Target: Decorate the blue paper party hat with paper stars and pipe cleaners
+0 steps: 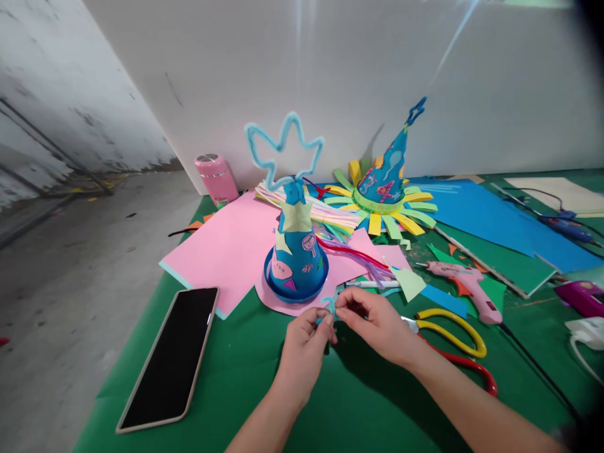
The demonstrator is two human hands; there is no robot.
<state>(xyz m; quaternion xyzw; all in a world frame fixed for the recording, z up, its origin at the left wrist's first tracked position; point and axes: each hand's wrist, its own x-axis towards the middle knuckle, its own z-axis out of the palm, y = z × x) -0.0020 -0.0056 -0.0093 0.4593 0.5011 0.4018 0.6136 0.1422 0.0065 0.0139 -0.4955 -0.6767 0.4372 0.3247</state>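
Observation:
Between my two hands is a short piece of light blue pipe cleaner (329, 304), bent at its upper end. My left hand (304, 340) pinches it from the left, and my right hand (365, 318) pinches it from the right with thumb and forefinger. Just beyond them stands a blue cone hat (296, 245) with a rolled brim, pale stars and stickers. A large light blue pipe-cleaner outline (278, 148) rises from its tip. Under the hat lies pink paper (226, 236). Yellow-and-red-handled scissors (453, 333) lie beside my right forearm, partly hidden by it.
A phone (170, 358) lies at the left. Behind are a pink bottle (217, 179) and a second blue cone hat (384, 173) ringed with paper strips. To the right are a pink glue gun (465, 286) with its cord, blue sheets (500, 217) and loose pipe cleaners (353, 248).

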